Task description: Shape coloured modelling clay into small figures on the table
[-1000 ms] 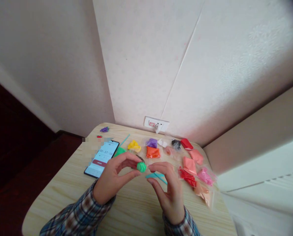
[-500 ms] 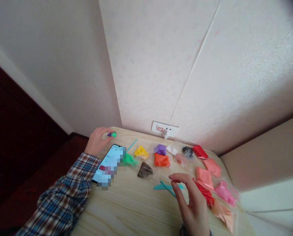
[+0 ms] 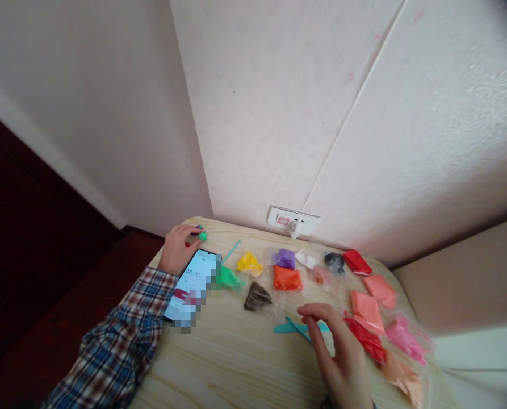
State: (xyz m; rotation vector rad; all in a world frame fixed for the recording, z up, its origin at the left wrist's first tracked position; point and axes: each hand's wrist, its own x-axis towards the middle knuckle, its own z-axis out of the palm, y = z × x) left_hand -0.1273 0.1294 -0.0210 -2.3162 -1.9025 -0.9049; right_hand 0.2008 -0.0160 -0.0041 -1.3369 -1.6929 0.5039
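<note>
At the table's far left corner, my left hand [image 3: 177, 249] is closed, thumb and forefinger pinching a small green and purple clay piece [image 3: 202, 234]. A dark red bit [image 3: 187, 244] shows beside its fingers; whether it belongs to that piece I cannot tell. Just below that hand and its plaid sleeve lies a phone [image 3: 192, 284] with a timer on screen, partly blurred out. My right hand [image 3: 342, 355] hovers over the near right of the table, thumb and forefinger tips together; anything between them is too small to see. Beneath its fingertips lie crossed turquoise modelling tools [image 3: 288, 328].
Bags of coloured clay spread across the table, among them green [image 3: 229, 278], yellow [image 3: 250, 263], dark brown [image 3: 257, 296], orange [image 3: 287, 278], purple [image 3: 284, 258] and pink [image 3: 406, 339]. A thin turquoise stick [image 3: 233, 250] lies near the phone. The wall socket [image 3: 293, 220] holds a plug.
The view has shifted slightly, so the table's things sit a little further right. My left hand still pinches the clay piece, its green part now showing lower. My right hand keeps nearly the same pose.
</note>
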